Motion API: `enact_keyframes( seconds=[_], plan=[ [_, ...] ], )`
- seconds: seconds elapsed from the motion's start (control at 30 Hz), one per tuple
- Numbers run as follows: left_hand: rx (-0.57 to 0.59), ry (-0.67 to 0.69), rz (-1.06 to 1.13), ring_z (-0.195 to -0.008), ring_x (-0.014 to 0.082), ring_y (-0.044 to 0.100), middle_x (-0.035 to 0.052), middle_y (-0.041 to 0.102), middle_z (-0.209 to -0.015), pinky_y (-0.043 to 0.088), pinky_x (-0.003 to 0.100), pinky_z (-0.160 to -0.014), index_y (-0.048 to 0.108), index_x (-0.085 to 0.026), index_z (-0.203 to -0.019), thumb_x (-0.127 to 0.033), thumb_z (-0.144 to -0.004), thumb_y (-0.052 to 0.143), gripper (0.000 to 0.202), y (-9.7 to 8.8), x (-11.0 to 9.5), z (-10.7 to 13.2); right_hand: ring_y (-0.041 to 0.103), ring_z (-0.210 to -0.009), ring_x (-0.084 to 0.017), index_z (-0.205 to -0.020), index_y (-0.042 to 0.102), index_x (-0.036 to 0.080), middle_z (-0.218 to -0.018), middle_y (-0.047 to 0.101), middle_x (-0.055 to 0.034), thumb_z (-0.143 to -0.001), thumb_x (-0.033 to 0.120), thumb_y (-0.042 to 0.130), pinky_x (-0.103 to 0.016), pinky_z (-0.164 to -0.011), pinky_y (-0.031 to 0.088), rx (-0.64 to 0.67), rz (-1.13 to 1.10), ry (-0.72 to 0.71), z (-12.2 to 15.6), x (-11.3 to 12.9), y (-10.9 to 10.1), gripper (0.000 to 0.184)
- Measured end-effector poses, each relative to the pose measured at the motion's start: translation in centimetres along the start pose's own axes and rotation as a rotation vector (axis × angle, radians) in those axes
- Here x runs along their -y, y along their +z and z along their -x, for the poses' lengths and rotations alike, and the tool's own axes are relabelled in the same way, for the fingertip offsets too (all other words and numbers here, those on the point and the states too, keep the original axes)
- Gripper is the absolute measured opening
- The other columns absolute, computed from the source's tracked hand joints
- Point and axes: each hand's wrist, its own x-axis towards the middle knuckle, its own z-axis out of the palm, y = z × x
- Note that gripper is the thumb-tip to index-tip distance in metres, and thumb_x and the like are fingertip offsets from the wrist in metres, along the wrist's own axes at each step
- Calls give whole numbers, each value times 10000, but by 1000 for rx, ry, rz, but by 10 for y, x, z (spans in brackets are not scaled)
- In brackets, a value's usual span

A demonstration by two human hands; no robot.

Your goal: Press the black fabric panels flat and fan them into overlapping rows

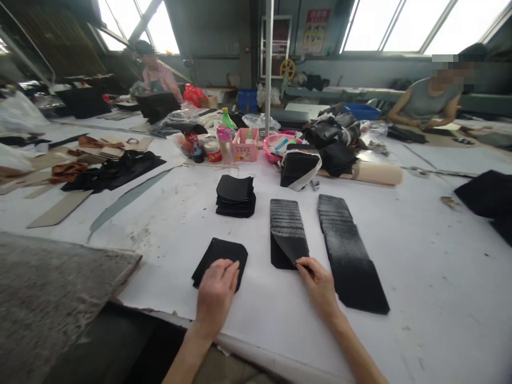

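Observation:
My left hand (218, 282) is over a small stack of black leather-like pieces (224, 250), its fingers bunched together; what lies between the fingertips is hidden. Farther right, my right hand (318, 280) pinches the corner of a black piece (295, 246), the front one of an overlapping row, and lifts it so that it curls. Behind it, the row of pieces (286, 213) shows greyish edges. To the right lies a second overlapping row (346, 240), longer and untouched. A taller black stack (235, 194) stands behind my left hand.
A pink box (246, 145), bottles and a pink basket (272, 154) stand beyond, near a metal pole (268, 69). Black and brown scraps (116, 170) lie left. A rough grey slab (60, 298) borders the front left. Two other people sit at the far tables.

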Motion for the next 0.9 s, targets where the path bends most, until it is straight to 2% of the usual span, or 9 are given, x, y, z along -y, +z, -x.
enact_keyframes(
  seconds=[0.1, 0.2, 0.3, 0.4, 0.47, 0.57, 0.63, 0.73, 0.9],
  plan=[
    [167, 177, 150, -1151, 246, 560, 110, 621, -1185, 505, 407, -963, 576, -159, -1203, -155, -937, 503, 276, 23, -40, -10, 644, -856, -208, -888, 660, 193, -912, 690, -61, -923, 475, 536, -314, -780, 515, -5, -133, 101, -2, -6, 0, 310],
    [275, 245, 175, -1222, 269, 537, 131, 592, -1284, 504, 434, -994, 543, -132, -1262, -170, -913, 550, 352, 49, -66, -18, 645, -830, -207, -870, 660, 178, -872, 691, -59, -890, 520, 568, -313, -784, 522, -37, -222, 158, -2, -12, -3, 355],
    [293, 235, 130, -1212, 298, 554, 170, 596, -1281, 509, 471, -988, 561, -96, -1234, -189, -896, 582, 351, 66, -75, -21, 647, -806, -197, -900, 650, 177, -858, 687, -53, -903, 492, 562, -308, -760, 531, -113, -239, 151, 4, -11, -11, 326],
    [302, 239, 132, -1231, 308, 541, 191, 584, -1291, 492, 490, -1007, 560, -84, -1235, -192, -904, 570, 348, 71, -73, -19, 641, -898, -204, -927, 643, 201, -936, 684, -62, -947, 376, 533, -339, -836, 513, -104, -99, 6, 23, 0, -23, 209],
    [322, 238, 181, -1256, 288, 521, 188, 567, -1310, 478, 479, -1030, 546, -91, -1256, -156, -916, 530, 346, 69, -68, -19, 630, -936, -207, -939, 645, 214, -963, 680, -63, -961, 293, 518, -349, -856, 493, -5, 63, -118, 43, 13, -31, 151],
    [340, 193, 320, -1273, 228, 502, 142, 567, -1311, 468, 433, -1053, 544, -139, -1259, -56, -919, 429, 369, 62, -60, -22, 624, -859, -196, -917, 640, 216, -906, 672, -56, -977, 220, 474, -324, -763, 483, 155, 263, -218, 74, 34, -38, 176],
    [325, 104, 412, -1216, 199, 537, 108, 589, -1258, 488, 399, -1022, 555, -169, -1230, -34, -921, 389, 376, 53, -56, -23, 612, -820, -195, -885, 629, 214, -870, 661, -56, -986, 211, 445, -316, -719, 472, 214, 323, -225, 93, 46, -38, 210],
    [318, -29, 434, -1035, 199, 590, 75, 623, -1071, 517, 373, -899, 592, -182, -1096, -122, -954, 438, 219, 37, -56, -19, 592, -808, -201, -879, 617, 217, -859, 645, -52, -993, 224, 435, -325, -707, 463, 276, 348, -176, 113, 59, -35, 215],
    [442, 27, 386, -866, 191, 550, 32, 590, -868, 464, 334, -763, 592, -193, -865, -213, -947, 537, 100, 13, -69, 7, 573, -832, -202, -883, 617, 224, -893, 640, -44, -994, 241, 449, -325, -705, 454, 355, 323, -122, 122, 66, -34, 202]
  ],
)
